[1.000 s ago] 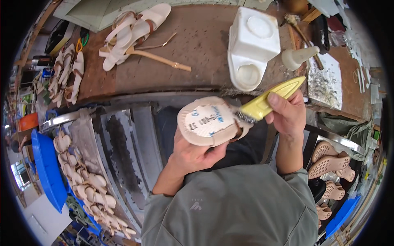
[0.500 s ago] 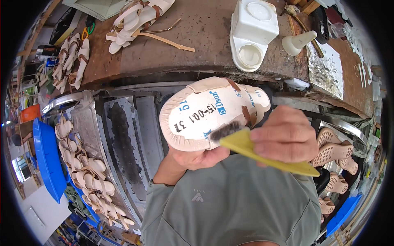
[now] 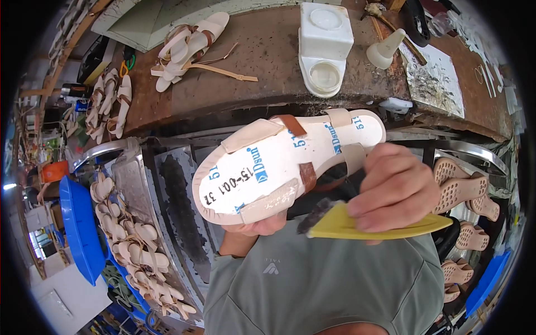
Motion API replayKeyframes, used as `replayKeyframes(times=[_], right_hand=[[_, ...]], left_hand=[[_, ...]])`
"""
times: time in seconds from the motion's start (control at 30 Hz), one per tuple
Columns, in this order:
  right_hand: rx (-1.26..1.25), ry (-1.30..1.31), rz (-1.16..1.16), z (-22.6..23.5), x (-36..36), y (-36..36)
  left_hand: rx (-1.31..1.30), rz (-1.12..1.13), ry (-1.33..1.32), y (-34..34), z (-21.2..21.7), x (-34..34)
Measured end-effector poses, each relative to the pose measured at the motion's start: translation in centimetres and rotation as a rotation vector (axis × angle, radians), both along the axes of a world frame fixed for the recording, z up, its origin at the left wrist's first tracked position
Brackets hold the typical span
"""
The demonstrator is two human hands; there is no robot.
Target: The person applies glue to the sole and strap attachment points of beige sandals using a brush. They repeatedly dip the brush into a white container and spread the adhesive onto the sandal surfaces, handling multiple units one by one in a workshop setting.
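A sandal (image 3: 276,159) lies sole-side up in front of my chest, its white underside bare, with beige and brown straps folded over its edges. Beneath the toe end, my left hand (image 3: 259,225) grips it; most of those fingers are hidden under the sandal. My right hand (image 3: 397,190) is closed around the yellow handle of a dark-bristled brush (image 3: 335,224). The bristles sit just off the lower edge of the sandal, below the brown strap, apart from it. Wet-looking whitish patches show on the beige strap near the toe.
Across the workbench (image 3: 245,100) are a pair of sandals (image 3: 190,47), a white glue pot (image 3: 325,50) and a white nozzle (image 3: 386,49). Sandals (image 3: 137,251) crowd the left side near a blue bin (image 3: 81,229). Beige soles (image 3: 460,190) are stacked at right.
The brush has come off the sandal's edge and moved down, toward my body. The sandal has shifted left and tilted, showing more of its heel end.
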State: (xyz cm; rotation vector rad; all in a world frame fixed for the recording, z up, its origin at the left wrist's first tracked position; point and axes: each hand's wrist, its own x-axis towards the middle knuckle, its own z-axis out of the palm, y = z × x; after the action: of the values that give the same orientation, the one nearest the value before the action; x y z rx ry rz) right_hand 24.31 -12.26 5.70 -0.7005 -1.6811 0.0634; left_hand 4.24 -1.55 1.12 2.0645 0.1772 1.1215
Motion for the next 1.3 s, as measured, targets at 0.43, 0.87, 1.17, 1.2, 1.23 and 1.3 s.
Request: replayKeyframes(times=[0.43, 0.87, 1.17, 1.2, 1.23, 1.3], right_hand=[[0.001, -0.137, 0.041, 1.3, 1.3, -2.1], [-0.015, -0.320, -0.048, 2.7, -0.8, -0.1], [0.093, -0.267, 0.121, 3.5, -2.0, 1.7], [0.086, -0.203, 0.053, 3.4, -2.1, 1.7], [0.079, -0.139, -0.016, 3.2, -2.2, 1.7], [-0.010, -0.093, 0.020, 3.3, -2.1, 1.8]], left_hand=[[-0.067, 0.162, -0.098, -1.7, 0.3, -0.1], [0.040, 0.171, -0.037, -2.1, 3.3, 0.8], [-0.223, 0.144, -0.085, -2.3, 3.8, -0.3], [0.191, 0.252, 0.058, -1.7, 3.4, -0.5], [0.153, 0.246, 0.020, -1.7, 3.3, -0.4], [0.025, 0.231, -0.002, -2.0, 4.1, -0.5]])
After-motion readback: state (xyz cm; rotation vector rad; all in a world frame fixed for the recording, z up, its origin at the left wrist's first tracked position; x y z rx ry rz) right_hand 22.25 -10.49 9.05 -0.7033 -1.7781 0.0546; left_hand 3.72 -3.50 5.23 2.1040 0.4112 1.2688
